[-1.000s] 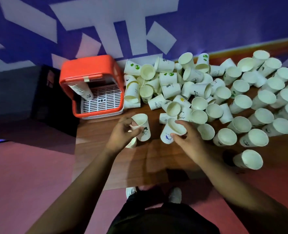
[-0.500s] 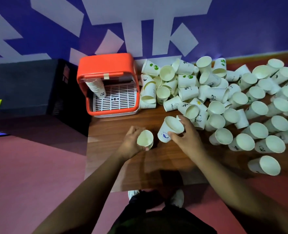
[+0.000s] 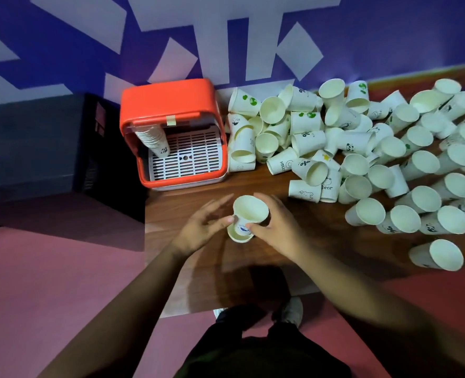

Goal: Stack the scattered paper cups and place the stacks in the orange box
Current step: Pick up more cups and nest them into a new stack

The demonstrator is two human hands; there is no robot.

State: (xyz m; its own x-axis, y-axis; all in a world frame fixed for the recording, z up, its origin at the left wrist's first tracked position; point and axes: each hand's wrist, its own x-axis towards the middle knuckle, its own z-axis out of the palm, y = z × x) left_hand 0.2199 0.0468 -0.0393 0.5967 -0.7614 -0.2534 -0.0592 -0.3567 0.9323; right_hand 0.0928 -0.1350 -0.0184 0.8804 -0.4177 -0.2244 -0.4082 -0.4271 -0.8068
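My right hand [image 3: 277, 227] grips a white paper cup [image 3: 249, 211] with a small blue drawing, mouth up, its base sitting inside a second cup [image 3: 239, 237] just above the wooden table [image 3: 198, 192]. My left hand [image 3: 201, 227] lies beside them with fingers spread and blurred, the thumb tip touching the upper cup's side. The orange box [image 3: 171, 99] stands at the table's back left corner; a stack of cups [image 3: 155, 140] leans in its left side on a white slatted floor. Several loose cups [image 3: 307, 143] lie heaped to the box's right.
More cups [image 3: 417, 214] lie on their sides across the right half of the table, one apart [image 3: 438, 255] near the front edge. A dark cabinet [image 3: 35, 143] stands left of the table. A purple and white wall runs behind. My shoes show below the table's front edge.
My right hand carried its cup left and set it into the cup my left hand held. My left fingers have opened from around the lower cup. The camera moved closer.
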